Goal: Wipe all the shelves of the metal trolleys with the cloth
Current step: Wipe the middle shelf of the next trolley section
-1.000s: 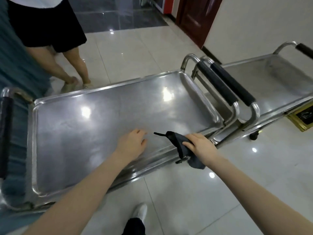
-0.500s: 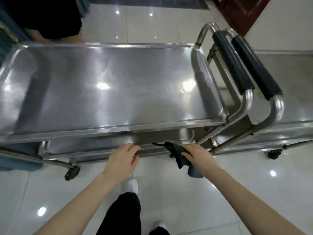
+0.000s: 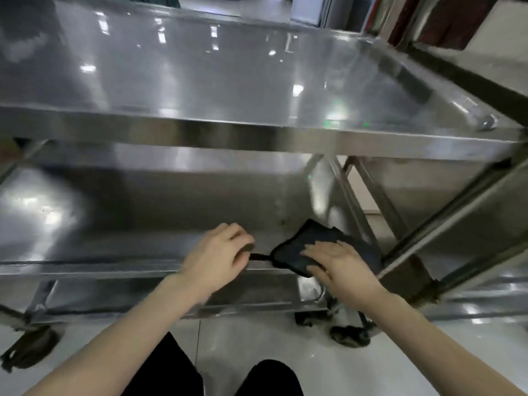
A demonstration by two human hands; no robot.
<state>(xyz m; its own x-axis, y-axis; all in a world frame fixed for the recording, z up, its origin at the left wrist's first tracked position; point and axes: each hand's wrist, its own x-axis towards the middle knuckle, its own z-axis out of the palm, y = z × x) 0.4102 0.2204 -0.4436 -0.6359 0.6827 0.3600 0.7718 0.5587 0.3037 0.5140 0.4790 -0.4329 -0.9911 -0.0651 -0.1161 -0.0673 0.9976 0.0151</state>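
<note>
Near metal trolley (image 3: 257, 138) fills most of the view, seen from low down at its long side. Three steel shelves are stacked.

Top shelf (image 3: 228, 81): broad, shiny, raised rim, many ceiling-light reflections.

Middle shelf (image 3: 128, 218): below it, darker toward the back, with a bright glare patch at left. Both hands work at its near right corner.

Bottom shelf (image 3: 257, 292): only a narrow strip shows under the middle shelf's front lip.

Second trolley (image 3: 414, 181) stands just beside the first on the right. Its slanted frame tubes cross the right of the view, and its shelves are partly hidden.

Pale glossy tile floor (image 3: 285, 338) beneath. The person's dark trousers (image 3: 168, 372) show at the bottom edge, both knees forward.

Right hand (image 3: 340, 264): palm down, fingers straight and spread, pressing flat on the cloth. Grip apart, nothing clasped.

Left hand (image 3: 214, 258): on the middle shelf just left of the cloth, fingers curled under, knuckles up. The picture is blurred here, so I cannot tell whether its grip is closed on the cloth's strap or holds nothing.

Cloth (image 3: 320, 238): dark, folded into a rough square, lying on the middle shelf at the near right corner under the right hand, its near edge at the shelf's front lip.

Strap (image 3: 260, 256): a thin dark loop running from the cloth's left corner to the left hand's fingertips.

Castors: one at lower left (image 3: 28, 350), a pair close together at lower right (image 3: 348, 335), all dark and grimy.
</note>
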